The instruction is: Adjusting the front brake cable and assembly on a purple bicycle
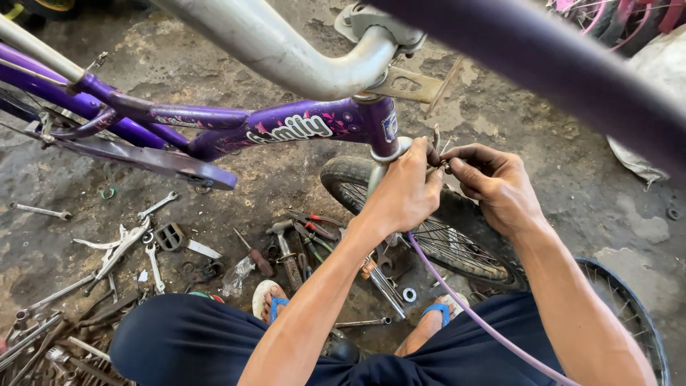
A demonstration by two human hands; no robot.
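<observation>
At the purple bike's fork point(379, 171), my left hand point(404, 193) and right hand point(493, 182) pinch a thin lilac cable point(464, 304); it looks light, springy, best gripped near its end.

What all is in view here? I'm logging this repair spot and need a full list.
purple metal bicycle frame: one, purple, across the top
silver handlebar tube: one, grey, above the frame
black rubber front tyre: one, black, under the hands
lilac cable housing: one, pale purple, running from the hands toward the lap
scattered steel wrenches: several, grey, on the concrete floor at left
wooden-handled hammer: one, centre floor
blue sandals: two, on the feet
left hand: at the fork
right hand: pinching a small part
</observation>
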